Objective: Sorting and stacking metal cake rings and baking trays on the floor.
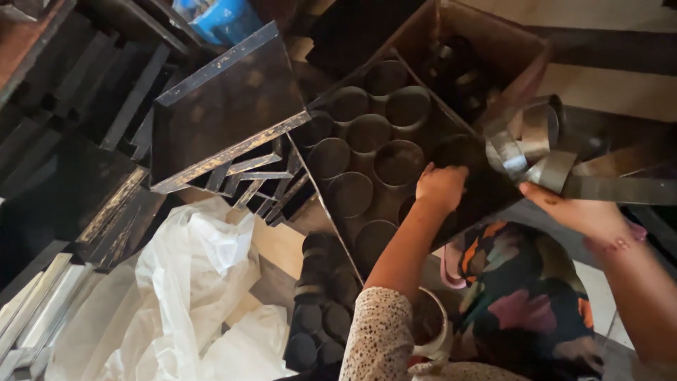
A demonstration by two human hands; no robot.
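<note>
My left hand [441,187] reaches into a large dark box [321,194] and is closed on a dark round ring [460,150] at the box's right side. Several more round dark rings [367,134] stand in rows inside the box, open ends up. My right hand [585,212] is to the right of the box, just outside its edge, and grips shiny grey metal bands [539,152] that curl into loops above my fingers.
A brown carton [518,46] with dark parts lies behind the box. A dark framed panel [226,106] leans at the left over a lattice. White plastic sheet [190,282], stacked black discs [321,310], dark slabs [63,92] and a colourful cloth [522,296] surround me.
</note>
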